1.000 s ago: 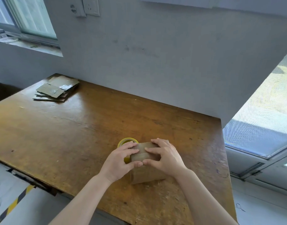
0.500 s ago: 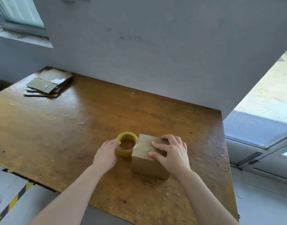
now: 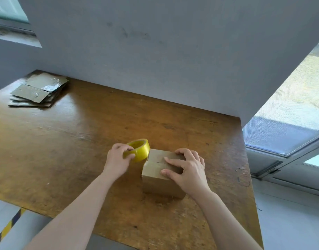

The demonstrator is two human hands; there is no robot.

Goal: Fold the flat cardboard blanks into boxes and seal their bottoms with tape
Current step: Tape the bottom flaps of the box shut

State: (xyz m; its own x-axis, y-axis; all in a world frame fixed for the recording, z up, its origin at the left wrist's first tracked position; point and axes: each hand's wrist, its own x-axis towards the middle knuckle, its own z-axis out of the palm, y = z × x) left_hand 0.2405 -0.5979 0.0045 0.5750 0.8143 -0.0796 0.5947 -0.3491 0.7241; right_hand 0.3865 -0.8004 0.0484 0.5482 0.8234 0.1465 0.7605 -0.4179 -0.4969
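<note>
Seen from the head camera, looking down over a worn brown wooden table (image 3: 83,141) that is standing against a grey wall (image 3: 155,51). Two bare forearms are reaching in from the near edge.

A small cardboard box (image 3: 160,179) is sitting on the table near the front, a little right of centre. Its two top flaps are lying folded shut, and a thin seam is showing between them.

The right hand (image 3: 187,168) is resting on top of the box with its fingers spread. The fingers are lying across both flaps and pressing them flat, while the thumb is sitting on the nearer flap.

The left hand (image 3: 117,159) is gripping a yellow tape roll (image 3: 139,149) just beside the box's far left corner. The fingers are curling over the roll's upper rim and the thumb is pressing its outer face. The roll is sitting tilted, with its open centre facing up. Whether it is touching the box is hard to tell.

A stack of flat cardboard blanks (image 3: 37,91) is lying at the far left corner of the table, well apart from the hands. Glossy tape strips are catching light on the top one.

A meshed window (image 3: 290,114) is letting in daylight at the right
</note>
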